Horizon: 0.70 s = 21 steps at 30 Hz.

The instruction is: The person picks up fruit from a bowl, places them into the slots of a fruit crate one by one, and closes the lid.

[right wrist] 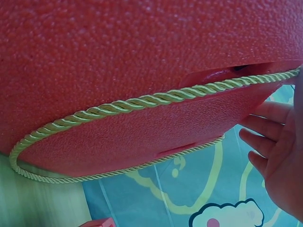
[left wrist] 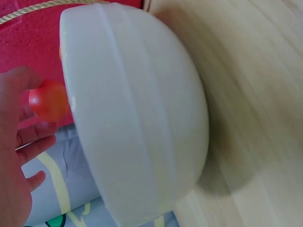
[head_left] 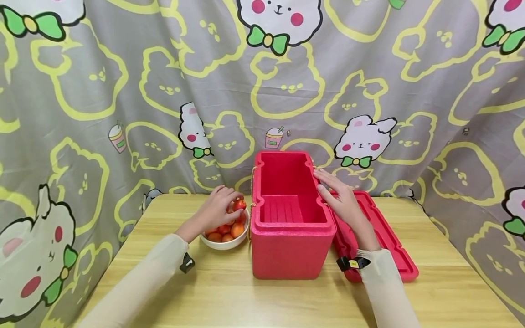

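Observation:
A white bowl (head_left: 228,244) of small, round red-orange fruit (head_left: 237,230) stands on the table. Above its rim, my left hand (head_left: 218,207) pinches one such fruit (head_left: 239,205) between thumb and fingers. The left wrist view shows this fruit (left wrist: 49,100) beside the outer wall of the bowl (left wrist: 132,113). To the right of the bowl is a lidless red foam box (head_left: 292,255), its visible floor bare and ridged. My right hand (head_left: 342,198) rests on the box's right rim with fingers extended. In the right wrist view, those fingers (right wrist: 265,125) lie at the box's edge.
A red lid (head_left: 383,228) lies on the wooden table (head_left: 229,287), right of the box and partly behind my right forearm. Twisted gold cord (right wrist: 142,100) hangs along the box's side. A grey patterned curtain (head_left: 164,91) closes off the back and both sides.

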{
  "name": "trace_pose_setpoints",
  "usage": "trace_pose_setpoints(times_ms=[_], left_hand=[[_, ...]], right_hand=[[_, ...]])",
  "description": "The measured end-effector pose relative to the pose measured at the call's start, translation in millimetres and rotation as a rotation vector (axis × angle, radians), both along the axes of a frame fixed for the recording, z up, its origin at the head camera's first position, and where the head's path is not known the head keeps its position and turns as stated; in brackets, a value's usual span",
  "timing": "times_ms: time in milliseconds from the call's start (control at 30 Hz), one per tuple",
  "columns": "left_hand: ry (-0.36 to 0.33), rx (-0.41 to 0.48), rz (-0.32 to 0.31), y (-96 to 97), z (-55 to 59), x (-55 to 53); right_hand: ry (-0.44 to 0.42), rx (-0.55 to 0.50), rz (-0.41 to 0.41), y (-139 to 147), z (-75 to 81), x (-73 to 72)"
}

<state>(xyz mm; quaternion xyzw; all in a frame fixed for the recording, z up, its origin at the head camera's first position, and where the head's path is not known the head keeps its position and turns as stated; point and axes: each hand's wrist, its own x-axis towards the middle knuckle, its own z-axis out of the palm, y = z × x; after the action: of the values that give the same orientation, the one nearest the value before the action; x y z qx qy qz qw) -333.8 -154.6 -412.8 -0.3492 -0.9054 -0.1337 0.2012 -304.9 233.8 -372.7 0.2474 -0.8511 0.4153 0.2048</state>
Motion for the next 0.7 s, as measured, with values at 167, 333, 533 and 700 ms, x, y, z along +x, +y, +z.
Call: trace_pose_setpoints(times_ms=[167, 333, 533, 700], left_hand=[[0.034, -0.004, -0.015, -1.5, 10.2, -3.3], [0.07, 0.017, -0.014, -2.7, 22.2, -6.5], [0.089, 0.081, -0.003, -5.1, 39.8, -9.9], [0.114, 0.102, 0.018, -7.5, 53.6, -14.7]], right_hand=[[-0.009, -0.007, -0.002, 0.8, 1.6, 1.8], [-0.019, -0.008, -0.008, 1.9, 1.2, 2.5], [-0.01, -0.001, -0.008, 1.4, 0.3, 1.5], [-0.005, -0.003, 0.003, -0.1, -1.1, 0.0]])
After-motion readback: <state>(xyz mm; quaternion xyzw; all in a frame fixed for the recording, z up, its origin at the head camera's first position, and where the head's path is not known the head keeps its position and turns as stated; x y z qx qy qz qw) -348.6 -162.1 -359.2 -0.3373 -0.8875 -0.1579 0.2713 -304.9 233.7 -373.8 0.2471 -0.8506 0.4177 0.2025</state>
